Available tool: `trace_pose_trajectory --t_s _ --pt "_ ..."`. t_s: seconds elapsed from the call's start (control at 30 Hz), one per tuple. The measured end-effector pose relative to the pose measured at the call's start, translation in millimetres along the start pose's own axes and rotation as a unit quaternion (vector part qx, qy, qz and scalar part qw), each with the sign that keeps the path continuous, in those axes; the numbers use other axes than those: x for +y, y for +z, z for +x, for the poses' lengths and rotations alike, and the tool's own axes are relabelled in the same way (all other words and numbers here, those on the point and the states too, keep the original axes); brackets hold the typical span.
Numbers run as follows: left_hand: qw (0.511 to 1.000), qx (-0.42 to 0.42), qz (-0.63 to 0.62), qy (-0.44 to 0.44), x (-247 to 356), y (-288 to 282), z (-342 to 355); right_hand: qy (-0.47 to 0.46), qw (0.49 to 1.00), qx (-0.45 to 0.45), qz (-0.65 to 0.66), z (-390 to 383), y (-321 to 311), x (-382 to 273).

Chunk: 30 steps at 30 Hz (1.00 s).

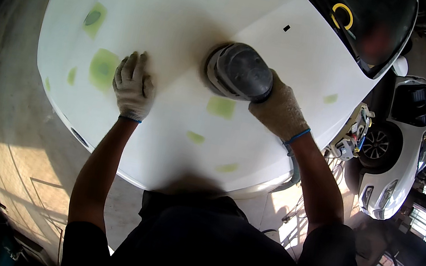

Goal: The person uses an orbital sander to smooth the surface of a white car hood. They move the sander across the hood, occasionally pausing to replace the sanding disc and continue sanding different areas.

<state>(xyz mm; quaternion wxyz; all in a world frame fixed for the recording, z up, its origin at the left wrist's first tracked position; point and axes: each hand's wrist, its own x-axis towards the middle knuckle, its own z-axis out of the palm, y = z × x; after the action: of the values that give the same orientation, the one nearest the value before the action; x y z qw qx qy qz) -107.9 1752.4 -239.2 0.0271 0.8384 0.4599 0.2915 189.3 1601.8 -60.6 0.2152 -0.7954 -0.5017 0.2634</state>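
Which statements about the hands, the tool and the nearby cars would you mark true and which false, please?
1. The right hand grips a dark power tool. True.
2. The left hand holds the same tool. False: it lies flat, apart from the tool, on the white panel.
3. Several pale green patches show on the white panel. True.
4. The left hand is bare. False: it wears a pale glove.
5. A white car stands at the right of the picture. True.
6. The yellow ring is beside the left hand. False: it is at the upper right, well away from that hand.
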Motion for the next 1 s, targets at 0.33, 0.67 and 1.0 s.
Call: trace_pose_trajectory --t_s 0.33,0.67,1.0 --pt "1.0 0.001 -0.006 -0.026 1.9 -2.2 -4.4 0.1 0.994 0.013 0.044 -113.2 3.3 64.1" --pt "0.999 -0.022 -0.003 -0.037 -1.8 -2.8 -6.5 0.216 0.975 0.002 0.058 51.7 -97.9 38.7" --pt "0.999 -0.007 0.0 -0.034 0.9 -4.2 -8.4 0.23 0.972 0.013 0.056 8.8 -95.9 57.8"
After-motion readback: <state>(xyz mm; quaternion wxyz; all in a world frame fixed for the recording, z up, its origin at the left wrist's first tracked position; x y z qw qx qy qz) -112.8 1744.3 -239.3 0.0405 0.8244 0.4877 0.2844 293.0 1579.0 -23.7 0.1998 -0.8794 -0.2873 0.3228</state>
